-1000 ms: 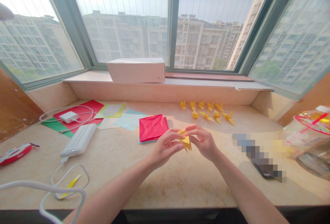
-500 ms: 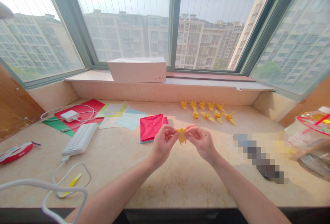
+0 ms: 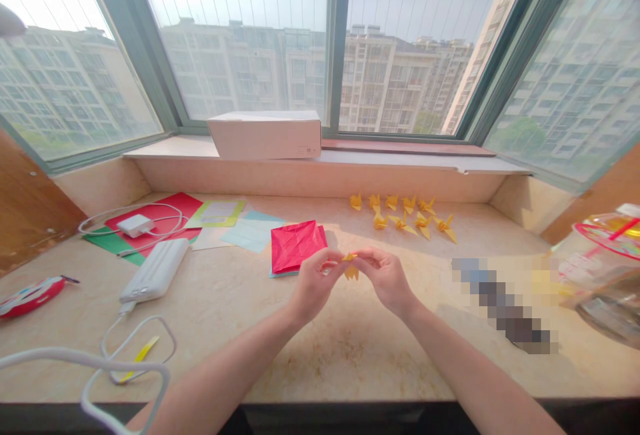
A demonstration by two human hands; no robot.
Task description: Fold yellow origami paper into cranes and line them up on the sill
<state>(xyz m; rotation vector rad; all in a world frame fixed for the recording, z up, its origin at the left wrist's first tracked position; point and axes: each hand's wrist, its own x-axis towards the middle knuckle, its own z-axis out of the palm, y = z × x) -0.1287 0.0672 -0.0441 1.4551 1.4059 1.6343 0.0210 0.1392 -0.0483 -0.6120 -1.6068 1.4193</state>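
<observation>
Between my two hands is a small yellow origami crane (image 3: pixel 351 271), its pointed ends hanging downward. My left hand (image 3: pixel 316 283) pinches its left side with thumb and fingers. On the other side, my right hand (image 3: pixel 386 277) grips it the same way, and the thumbs nearly meet over its middle. The fingertips hide part of the folds. Just behind my left hand lies a crumpled red paper square (image 3: pixel 295 248) on top of a blue sheet. Several finished yellow paper cranes (image 3: pixel 401 225) stand in two rows beyond my right hand.
A white power bank (image 3: pixel 156 271) with a looping cable lies at left, near a red-and-white tool (image 3: pixel 33 296). Coloured paper sheets (image 3: pixel 253 230) spread behind it. At right are a pixelated dark object (image 3: pixel 503 305) and a clear jar (image 3: pixel 600 268). A white box (image 3: pixel 265 138) rests on the sill.
My hands have drawn slightly closer together, and the thumbs have shifted up over the crane's middle. Less of the yellow paper shows between them now.
</observation>
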